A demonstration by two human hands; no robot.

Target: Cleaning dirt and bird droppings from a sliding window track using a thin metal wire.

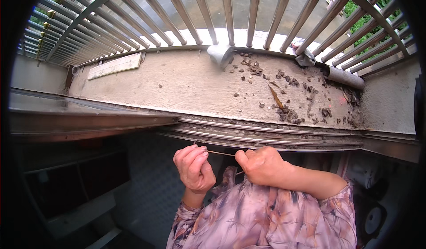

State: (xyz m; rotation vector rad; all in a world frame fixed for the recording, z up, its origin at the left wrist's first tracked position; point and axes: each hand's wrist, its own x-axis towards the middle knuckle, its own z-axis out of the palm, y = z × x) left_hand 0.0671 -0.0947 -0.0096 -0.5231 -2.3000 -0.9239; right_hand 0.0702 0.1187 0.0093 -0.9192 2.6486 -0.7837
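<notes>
Between my two hands runs a thin light strand [221, 153], a cord or a wire; I cannot tell which. My left hand [194, 169] has its fingers curled around one end, palm side up, and a small dark curved tip shows above the fingertips. My right hand [264, 165], back upward, is closed on the other part, and a short pale length shows below it. Both hands are just on the near side of the metal sliding-window track [266, 139], whose grooves hold dark dirt.
Beyond the track, a concrete ledge [186, 82] bears dry leaves and husks [289, 112] on its right. A pipe [344, 77], a crumpled wrapper [304, 58], a whitish object [219, 56] and a flat strip [114, 66] lie near the metal bars [228, 12]. A sliding window frame [93, 119] extends left.
</notes>
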